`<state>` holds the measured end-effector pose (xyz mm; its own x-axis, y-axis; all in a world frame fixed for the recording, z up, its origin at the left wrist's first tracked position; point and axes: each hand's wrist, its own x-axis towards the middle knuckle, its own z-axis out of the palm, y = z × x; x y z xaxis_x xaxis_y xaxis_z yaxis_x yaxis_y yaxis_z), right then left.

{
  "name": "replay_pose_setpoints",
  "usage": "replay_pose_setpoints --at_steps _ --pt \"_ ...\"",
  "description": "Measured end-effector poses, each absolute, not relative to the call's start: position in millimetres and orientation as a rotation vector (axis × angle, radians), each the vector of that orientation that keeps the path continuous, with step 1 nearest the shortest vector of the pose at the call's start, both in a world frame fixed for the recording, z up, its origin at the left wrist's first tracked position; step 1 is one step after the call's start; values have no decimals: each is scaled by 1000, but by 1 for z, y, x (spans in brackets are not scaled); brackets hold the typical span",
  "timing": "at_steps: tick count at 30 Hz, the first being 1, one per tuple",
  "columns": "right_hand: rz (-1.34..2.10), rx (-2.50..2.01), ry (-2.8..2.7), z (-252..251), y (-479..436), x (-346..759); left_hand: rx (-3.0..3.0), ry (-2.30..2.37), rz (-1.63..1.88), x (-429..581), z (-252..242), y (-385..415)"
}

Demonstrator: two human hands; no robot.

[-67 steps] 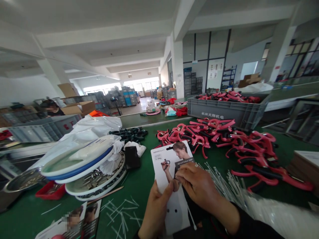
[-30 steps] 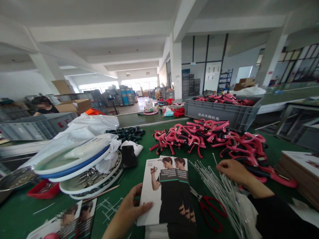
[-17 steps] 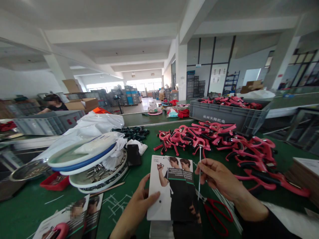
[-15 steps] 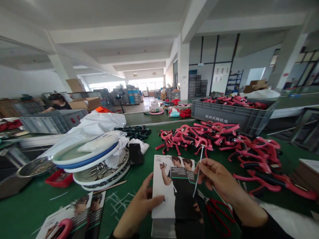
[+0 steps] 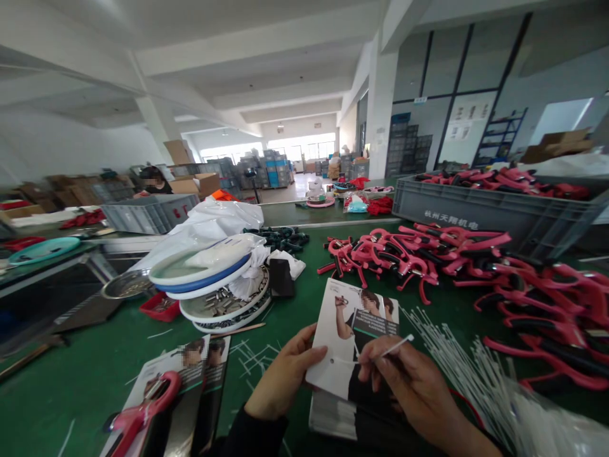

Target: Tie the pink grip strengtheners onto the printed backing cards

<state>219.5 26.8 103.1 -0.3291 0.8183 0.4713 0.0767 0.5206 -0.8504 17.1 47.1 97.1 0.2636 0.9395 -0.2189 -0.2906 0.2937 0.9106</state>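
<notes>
My left hand (image 5: pixel 285 374) grips the left edge of a printed packaging card (image 5: pixel 349 330), tilting it up over a stack of like cards (image 5: pixel 328 416). Fingers of my right hand (image 5: pixel 409 390) are pinched on a thin white cable tie (image 5: pixel 390 349) that lies across the card's lower part. A bundle of several white cable ties (image 5: pixel 457 362) spreads on the green table (image 5: pixel 85 381) just right of my hands. A heap of pink-and-black hand grippers (image 5: pixel 476 266) lies beyond.
A finished card with a pink hand gripper (image 5: pixel 157 397) lies at the near left. Stacked round trays (image 5: pixel 214 285) holding small metal parts, a white plastic bag and a black phone sit left of centre. A grey crate (image 5: pixel 476 212) of grippers stands at back right. Another person (image 5: pixel 152 181) works far left.
My right hand picked one cable tie from the bundle and brought it onto the card. My left hand lifted and tilted the card. The view swung left and down.
</notes>
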Motion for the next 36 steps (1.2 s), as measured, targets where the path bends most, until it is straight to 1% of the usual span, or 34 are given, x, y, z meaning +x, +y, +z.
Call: replay_pose_setpoints --at_steps 9,15,17,21,23,31,36 --pt "992 -718 -1811 103 28 216 878 955 1007 17 98 44" --pt "970 -732 -1836 107 32 214 825 976 1034 19 104 42" --pt "895 -711 -1864 107 33 211 785 901 1036 20 106 41" --pt "562 -676 -1924 101 34 210 610 780 1022 25 106 41" --pt "470 -698 -1905 97 35 213 533 775 1041 29 106 41" --pt "377 -707 -1892 94 39 217 524 786 1120 50 100 35" --pt "435 -716 -1824 98 38 217 600 740 1218 64 95 31"
